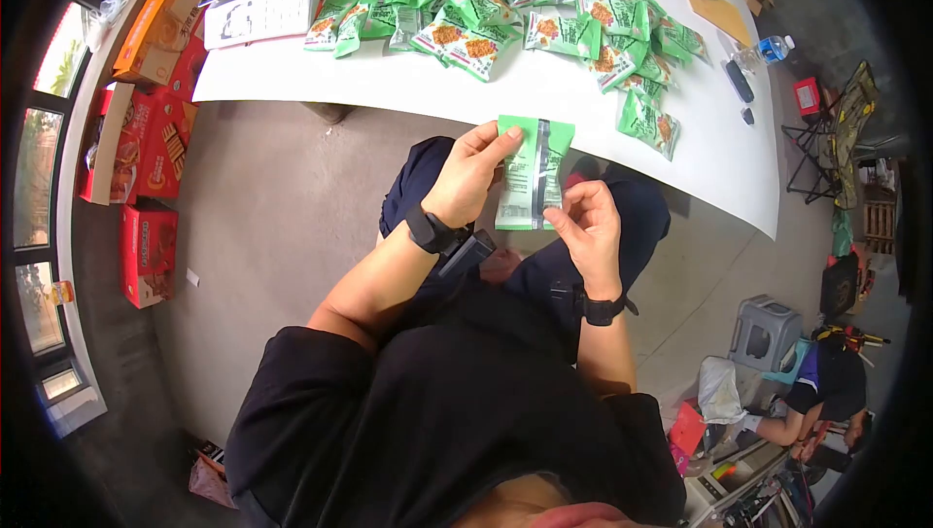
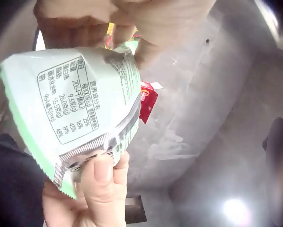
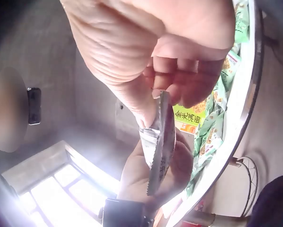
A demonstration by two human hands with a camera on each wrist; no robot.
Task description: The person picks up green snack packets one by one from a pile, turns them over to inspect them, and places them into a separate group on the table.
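A green snack packet is held up in front of the table edge, its back with small print and a dark silver seam facing me. My left hand pinches its upper left part, thumb on top. At the lower right corner my right hand grips it between thumb and fingers. The left wrist view shows the printed table on the packet close up, with the right thumb on the seam end. Seen from the right wrist, the packet is nearly edge-on.
Many similar green packets lie heaped on the white table. A binder and papers are at its left; a water bottle stands at the right. Red boxes line the left wall. Another person is at lower right.
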